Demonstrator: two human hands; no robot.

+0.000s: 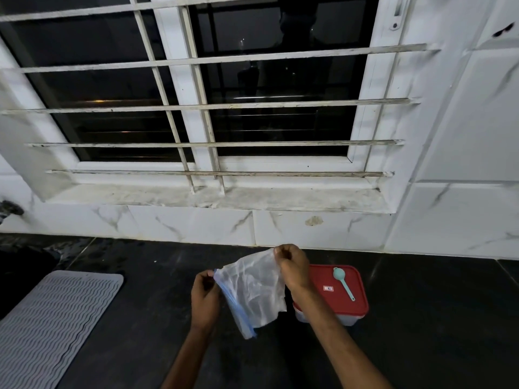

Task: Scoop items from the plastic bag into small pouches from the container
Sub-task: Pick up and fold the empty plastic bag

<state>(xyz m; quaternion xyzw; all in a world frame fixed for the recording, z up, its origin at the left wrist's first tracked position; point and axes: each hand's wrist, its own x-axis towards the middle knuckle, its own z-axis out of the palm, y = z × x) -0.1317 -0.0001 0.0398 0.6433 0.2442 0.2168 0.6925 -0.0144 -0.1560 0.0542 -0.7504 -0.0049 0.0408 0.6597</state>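
Head view shows a clear plastic bag (252, 290) with a blue zip strip held up above the dark counter (421, 318), its contents impossible to make out. Left hand (205, 300) pinches the zip end; right hand (293, 266) pinches the far upper corner. Just behind the right wrist stands the container (341, 299), its red lid shut, a teal scoop (343, 281) lying on top. A grey ribbed mat (50, 324) lies at the counter's left edge.
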